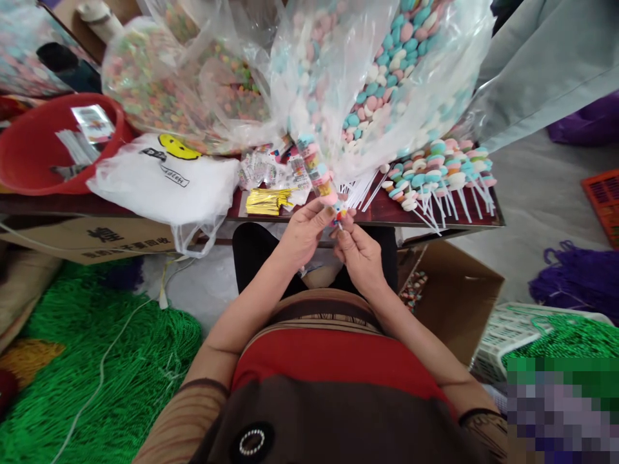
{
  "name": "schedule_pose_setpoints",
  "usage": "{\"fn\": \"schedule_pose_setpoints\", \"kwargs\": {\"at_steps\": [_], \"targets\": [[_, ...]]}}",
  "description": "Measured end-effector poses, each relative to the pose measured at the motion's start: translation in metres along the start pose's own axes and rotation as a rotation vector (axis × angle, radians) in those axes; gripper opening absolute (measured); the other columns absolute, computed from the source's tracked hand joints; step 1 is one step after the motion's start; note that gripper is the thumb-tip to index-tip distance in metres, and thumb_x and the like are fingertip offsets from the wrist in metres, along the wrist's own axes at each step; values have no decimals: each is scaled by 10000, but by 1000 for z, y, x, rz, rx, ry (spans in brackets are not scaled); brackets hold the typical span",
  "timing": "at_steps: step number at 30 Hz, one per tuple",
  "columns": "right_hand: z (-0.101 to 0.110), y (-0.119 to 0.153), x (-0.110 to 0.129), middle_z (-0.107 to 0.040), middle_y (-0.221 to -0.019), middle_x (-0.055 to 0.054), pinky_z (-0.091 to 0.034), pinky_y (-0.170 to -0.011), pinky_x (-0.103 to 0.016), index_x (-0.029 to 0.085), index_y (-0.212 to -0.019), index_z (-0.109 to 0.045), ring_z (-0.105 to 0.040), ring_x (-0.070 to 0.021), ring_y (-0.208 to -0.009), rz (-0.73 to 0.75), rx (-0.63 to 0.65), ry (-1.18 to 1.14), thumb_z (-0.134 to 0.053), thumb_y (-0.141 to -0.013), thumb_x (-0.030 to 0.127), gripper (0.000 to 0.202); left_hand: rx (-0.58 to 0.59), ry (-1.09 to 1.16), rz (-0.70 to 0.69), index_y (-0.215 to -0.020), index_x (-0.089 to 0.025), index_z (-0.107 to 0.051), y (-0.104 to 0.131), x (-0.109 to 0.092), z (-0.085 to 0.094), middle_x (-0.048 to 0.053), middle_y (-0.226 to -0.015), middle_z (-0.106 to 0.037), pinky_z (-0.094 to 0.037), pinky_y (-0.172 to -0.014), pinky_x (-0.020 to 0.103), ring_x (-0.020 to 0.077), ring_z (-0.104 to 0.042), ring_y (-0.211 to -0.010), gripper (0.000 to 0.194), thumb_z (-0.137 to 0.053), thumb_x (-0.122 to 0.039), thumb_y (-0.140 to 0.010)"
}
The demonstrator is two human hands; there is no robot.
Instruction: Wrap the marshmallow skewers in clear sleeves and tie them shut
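My left hand (304, 232) is closed around the lower end of a candy skewer (315, 171), a stack of pink, blue and yellowish sweets in a clear printed wrapper. The skewer tilts away from me over the table edge. Just below the wrapper's gathered end, my right hand (358, 254) pinches at the stick; whether it also grips a tie is too small to tell. Yellow twist ties (268, 201) lie in a bundle left of the skewer, beside printed clear wrappers (264, 169). White sticks (360, 193) lie to its right, and unwrapped candy skewers (442, 171) are piled farther right.
Big clear bags of pastel candies (387, 71) and colourful candies (184, 90) stand at the back. At left are a red basin (29, 148) and a white plastic bag (164, 187). An open cardboard box (449, 296) and green cord (111, 361) sit below table height.
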State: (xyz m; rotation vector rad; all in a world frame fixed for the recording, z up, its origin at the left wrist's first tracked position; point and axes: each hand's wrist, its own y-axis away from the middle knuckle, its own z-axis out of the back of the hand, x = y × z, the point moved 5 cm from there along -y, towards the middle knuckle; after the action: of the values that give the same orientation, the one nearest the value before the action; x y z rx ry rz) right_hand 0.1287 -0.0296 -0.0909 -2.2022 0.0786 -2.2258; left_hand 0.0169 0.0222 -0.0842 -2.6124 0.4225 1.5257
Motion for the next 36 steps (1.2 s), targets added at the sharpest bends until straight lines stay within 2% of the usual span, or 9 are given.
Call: {"fn": "schedule_pose_setpoints", "kwargs": {"at_steps": [6, 11, 14, 17, 20, 22, 25, 29, 36], "targets": [[-3, 1, 1, -431, -524, 71, -329, -495, -253, 216, -801, -601, -353, -79, -459, -31, -2, -8, -566, -920, 653, 454, -44, 47, 84, -943, -205, -761, 4, 12, -5, 9, -752, -705, -448, -604, 223, 122, -653, -752, 455, -866, -555, -671], [-3, -2, -3, -442, -545, 67, -324, -487, -249, 221, -796, -597, -361, -79, -461, -20, -19, -58, -585, -917, 640, 436, -90, -28, 37, -815, -193, -798, 7, 18, 1, 15, -740, -735, -466, -647, 243, 102, -592, -659, 419, -857, -579, -665], [-2, -3, -4, -430, -530, 74, -330, -494, -251, 224, -817, -606, -350, -81, -455, -21, -13, -62, -581, -924, 632, 422, -71, -64, 28, -840, -208, -802, 8, 18, 3, 10, -796, -751, -493, -704, 250, 112, -616, -706, 352, -866, -519, -686], [3, -1, -3, -434, -527, 74, -332, -507, -255, 223, -852, -630, -372, -89, -466, -23, -21, 7, -561, -937, 625, 417, -73, 19, 3, -952, -240, -787, 6, 8, 6, 16, -949, -764, -517, -760, 247, 125, -663, -799, 417, -881, -527, -664], [9, -1, -1, -446, -542, 67, -340, -519, -256, 221, -850, -649, -399, -96, -487, -10, -3, 93, -554, -948, 594, 397, -107, 196, 1, -1121, -269, -727, 2, -7, 7, 44, -1106, -752, -542, -800, 274, 175, -712, -971, 419, -774, -540, -805], [11, -2, 1, -469, -551, 58, -365, -541, -258, 220, -836, -657, -425, -102, -504, 7, 49, 159, -543, -964, 545, 367, -151, 267, 41, -1158, -247, -694, -1, -15, 7, 55, -1069, -756, -554, -844, 292, 192, -718, -1066, 291, -654, -434, -939], [12, -6, 6, -565, -601, 28, -424, -606, -273, 217, -856, -670, -510, -125, -560, 77, 104, 330, -501, -983, 442, 309, -252, 299, 89, -1104, -213, -682, -3, -19, 8, 23, -861, -749, -567, -881, 292, 175, -735, -1042, 180, -598, -316, -983], [16, -13, 13, -707, -807, -26, -488, -700, -307, 219, -1040, -680, -612, -167, -685, 212, -41, 586, -585, -897, 343, 211, -329, 321, 81, -958, -190, -667, -2, -11, 9, 1, -759, -719, -576, -864, 277, 150, -748, -954, 118, -608, -291, -976], [12, -16, 15, -745, -902, -26, -540, -716, -305, 236, -1099, -665, -658, -160, -711, 314, -110, 582, -589, -888, 254, 224, -271, 376, 35, -934, -188, -643, -2, -1, 8, 14, -827, -746, -581, -878, 294, 132, -736, -877, 96, -608, -270, -970]]}}
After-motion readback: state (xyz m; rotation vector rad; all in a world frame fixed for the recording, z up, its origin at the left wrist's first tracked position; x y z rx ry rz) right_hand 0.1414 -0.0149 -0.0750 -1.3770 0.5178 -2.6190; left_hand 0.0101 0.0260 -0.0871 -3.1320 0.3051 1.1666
